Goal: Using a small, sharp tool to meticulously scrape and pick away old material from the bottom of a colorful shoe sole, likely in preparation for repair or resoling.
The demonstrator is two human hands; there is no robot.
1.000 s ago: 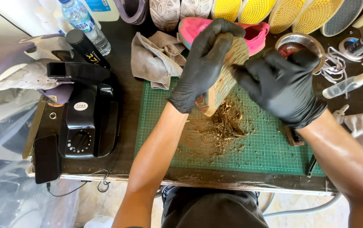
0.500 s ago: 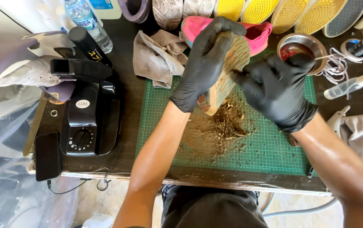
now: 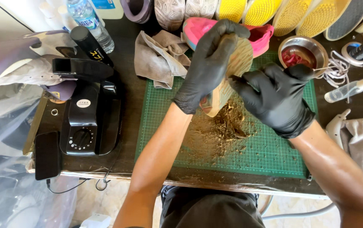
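Both my hands wear black gloves. My left hand (image 3: 209,63) grips a shoe (image 3: 236,63) held sole-up and tilted over the green cutting mat (image 3: 282,156); the sole is tan and dirty. My right hand (image 3: 274,99) is closed around a thin metal pick whose tip shows near the bowl, and it presses against the sole. A pile of brown dirt crumbs (image 3: 223,133) lies on the mat just below the shoe.
A black machine with a dial (image 3: 88,122) stands at the left, a grey rag (image 3: 156,57) and a pink shoe (image 3: 198,29) behind the mat. A metal bowl (image 3: 303,46), white laces, a squeeze bottle and yellow-soled shoes line the back. A water bottle (image 3: 88,19) stands far left.
My right hand has shifted slightly down and left along the sole. The shoe stays in my left hand, and the dirt pile looks much the same.
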